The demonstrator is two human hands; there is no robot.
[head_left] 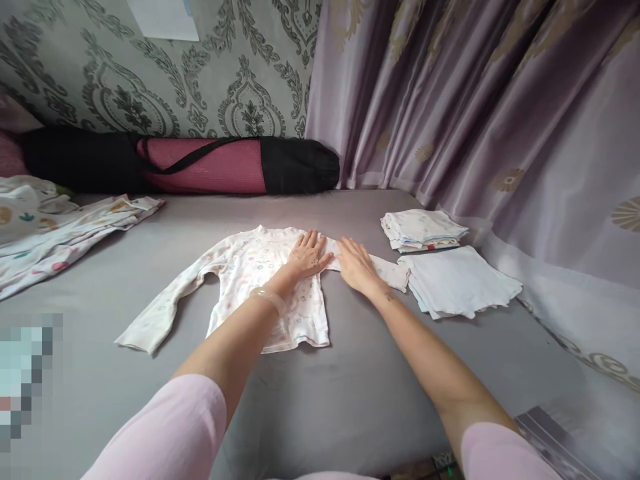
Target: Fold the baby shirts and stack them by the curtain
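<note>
A small white long-sleeved shirt (260,287) with a faint print lies flat on the grey bed sheet (350,387), its left sleeve stretched toward the lower left. My left hand (307,255) rests flat on the shirt's upper right chest, fingers spread. My right hand (356,265) lies flat on the shirt's right sleeve, fingers stretched out, right beside the left hand. Neither hand holds anything.
Two stacks of folded white cloths sit at the right, one near the curtain (423,229) and a larger one (463,281) in front of it. Loose printed garments (55,227) lie at the left. A pink rolled mat in a black bag (200,165) lies along the wall.
</note>
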